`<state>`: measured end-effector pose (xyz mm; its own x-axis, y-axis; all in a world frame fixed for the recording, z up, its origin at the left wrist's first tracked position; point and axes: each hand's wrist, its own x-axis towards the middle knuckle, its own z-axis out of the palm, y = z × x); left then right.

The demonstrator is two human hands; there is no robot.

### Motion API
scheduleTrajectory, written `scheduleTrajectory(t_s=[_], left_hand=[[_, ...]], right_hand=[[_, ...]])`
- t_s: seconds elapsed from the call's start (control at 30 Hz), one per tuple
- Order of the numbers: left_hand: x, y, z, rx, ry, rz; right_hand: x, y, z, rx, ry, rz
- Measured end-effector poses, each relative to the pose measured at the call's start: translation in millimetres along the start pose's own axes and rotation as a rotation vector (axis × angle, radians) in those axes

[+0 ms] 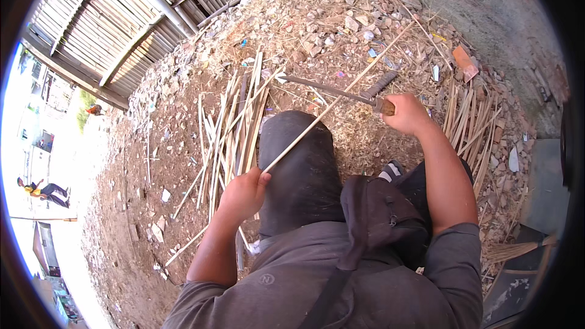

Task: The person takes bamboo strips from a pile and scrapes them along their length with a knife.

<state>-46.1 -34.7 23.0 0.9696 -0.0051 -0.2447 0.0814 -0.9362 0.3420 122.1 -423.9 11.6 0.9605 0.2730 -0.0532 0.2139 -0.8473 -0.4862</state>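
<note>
My left hand point(244, 195) is closed around a long, thin bamboo strip point(300, 138). The strip slants up to the right across my knee point(298, 164), and its lower end sticks out past my left forearm. In my right hand point(407, 114) is the wooden handle of a long-bladed knife point(323, 87), its blade pointing left. Blade and strip cross beyond my knee; whether they touch, I cannot tell. A dark, ribbed rod-like thing point(381, 84) lies on the ground beyond the knife handle.
Bamboo strips lie in a pile point(228, 125) left of my knee and another point(472, 125) at the right. Rubble and litter cover the ground near an orange brick point(465, 63). A bamboo wall point(103, 21) stands far left, a broom point(512, 250) lies right, and a person point(46, 191) is far left.
</note>
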Motion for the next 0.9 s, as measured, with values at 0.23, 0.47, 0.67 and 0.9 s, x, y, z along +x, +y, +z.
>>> scheduleTrajectory(t_s=[0.23,0.47,0.67,0.9], left_hand=[[5.4,-7.8,6.3,-0.029,0.021,0.057],[7.8,-5.6,6.0,-0.054,0.064,0.083],[12.6,-3.5,10.1,-0.061,0.066,0.083],[13.9,-2.3,4.1,-0.05,0.057,0.097]], right_hand=[[2.7,4.3,6.2,0.041,0.042,-0.044],[2.5,-3.9,5.9,0.086,0.047,-0.032],[2.4,-10.1,10.8,0.005,0.016,-0.156],[7.0,-8.8,15.5,0.071,0.076,-0.073]])
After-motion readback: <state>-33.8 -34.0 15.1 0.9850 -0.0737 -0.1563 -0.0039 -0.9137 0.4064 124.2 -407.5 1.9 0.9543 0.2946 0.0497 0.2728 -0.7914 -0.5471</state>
